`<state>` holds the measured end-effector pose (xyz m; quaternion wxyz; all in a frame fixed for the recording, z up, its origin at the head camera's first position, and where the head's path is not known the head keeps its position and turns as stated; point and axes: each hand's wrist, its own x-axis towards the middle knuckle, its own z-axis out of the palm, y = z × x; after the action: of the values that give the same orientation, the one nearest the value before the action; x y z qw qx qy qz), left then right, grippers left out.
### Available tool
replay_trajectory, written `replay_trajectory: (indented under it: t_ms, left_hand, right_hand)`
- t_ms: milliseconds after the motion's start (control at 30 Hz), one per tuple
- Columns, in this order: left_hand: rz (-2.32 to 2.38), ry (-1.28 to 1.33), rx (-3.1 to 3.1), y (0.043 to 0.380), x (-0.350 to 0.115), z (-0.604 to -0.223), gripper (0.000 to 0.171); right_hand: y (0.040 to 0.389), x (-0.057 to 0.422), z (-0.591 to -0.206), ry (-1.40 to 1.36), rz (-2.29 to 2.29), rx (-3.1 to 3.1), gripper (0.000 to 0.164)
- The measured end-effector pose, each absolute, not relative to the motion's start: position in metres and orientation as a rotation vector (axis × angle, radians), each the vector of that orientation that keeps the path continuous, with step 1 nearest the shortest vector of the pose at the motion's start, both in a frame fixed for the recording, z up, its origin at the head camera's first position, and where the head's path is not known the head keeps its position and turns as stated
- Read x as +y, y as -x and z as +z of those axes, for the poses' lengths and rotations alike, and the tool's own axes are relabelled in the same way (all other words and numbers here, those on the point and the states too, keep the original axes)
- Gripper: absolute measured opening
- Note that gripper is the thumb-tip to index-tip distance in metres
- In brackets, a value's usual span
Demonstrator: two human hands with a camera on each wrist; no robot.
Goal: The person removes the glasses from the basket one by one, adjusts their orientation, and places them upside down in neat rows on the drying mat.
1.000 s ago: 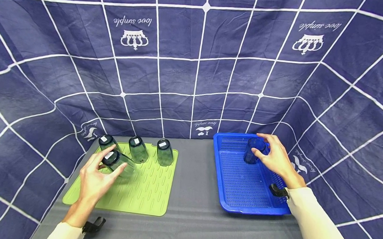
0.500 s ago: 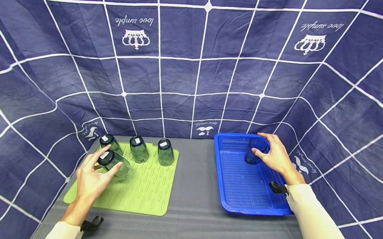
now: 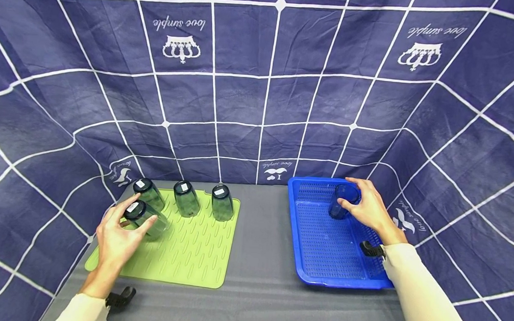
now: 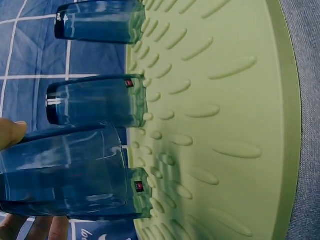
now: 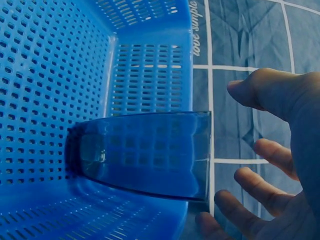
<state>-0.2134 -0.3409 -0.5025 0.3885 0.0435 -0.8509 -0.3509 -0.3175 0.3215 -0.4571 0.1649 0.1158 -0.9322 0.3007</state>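
Observation:
My left hand [image 3: 115, 235] grips a dark blue-green drinking glass [image 3: 150, 225] between thumb and fingers, its labelled base up and its mouth down. In the left wrist view this glass [image 4: 65, 170] hangs tilted slightly over the green drying mat [image 4: 240, 110], its rim short of the surface and a shadow beneath. At the right, a blue glass [image 5: 145, 155] stands mouth up in the blue basket [image 3: 342, 283], in a far corner. Around its top, my right hand [image 3: 371, 209] is spread; the right wrist view shows thumb and fingertips apart from the rim.
Along the mat's far edge stand three upturned glasses: one at the left [image 3: 150, 195], one in the middle [image 3: 187, 200] and one at the right [image 3: 222, 205]. A grey tabletop [image 3: 261, 239] separates mat and basket. Blue checked cloth [image 3: 243, 100] hangs behind and at both sides.
My left hand has moved a little to the left with the glass, which is nearer the left rear upturned glass. The right hand stays almost still around the glass in the basket.

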Motion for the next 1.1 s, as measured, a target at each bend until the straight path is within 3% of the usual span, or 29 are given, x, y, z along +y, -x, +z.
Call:
replay_trajectory:
  t_ms: [1100]
  left_hand:
    - [-0.83, -0.231, -2.19, 0.229, -0.37, -0.528, 0.077]
  right_hand:
    - [0.333, 0.319, -0.469, -0.265, 0.805, -2.788, 0.085]
